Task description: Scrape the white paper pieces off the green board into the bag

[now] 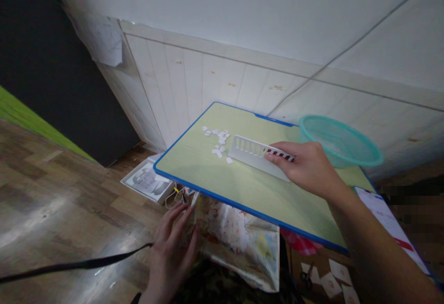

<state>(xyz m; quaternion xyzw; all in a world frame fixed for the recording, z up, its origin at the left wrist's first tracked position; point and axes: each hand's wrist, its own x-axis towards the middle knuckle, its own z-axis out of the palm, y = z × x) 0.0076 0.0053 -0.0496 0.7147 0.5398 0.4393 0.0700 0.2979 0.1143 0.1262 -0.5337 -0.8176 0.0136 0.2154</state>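
Observation:
My right hand (305, 165) grips a white slotted plastic strip (255, 158) by its right end, fingers closed around it. The strip's lower edge rests on or just above the pale green board (187, 156) with a blue rim. Beside its left end lie several small white paper scraps (219, 137). Below the board's near edge, my left hand (175, 239) is closed at the left side of a patterned bag (239, 234). The bag sits under the rim, with its mouth spread and stains or small bits visible inside.
A turquoise mesh basket (340, 142) stands at the board's back right. Right of it lies a clipboard (388, 220). Scissors (307, 276) and paper cards (331, 285) are down at lower right. An open white box (149, 179) sits on the floor by the wall.

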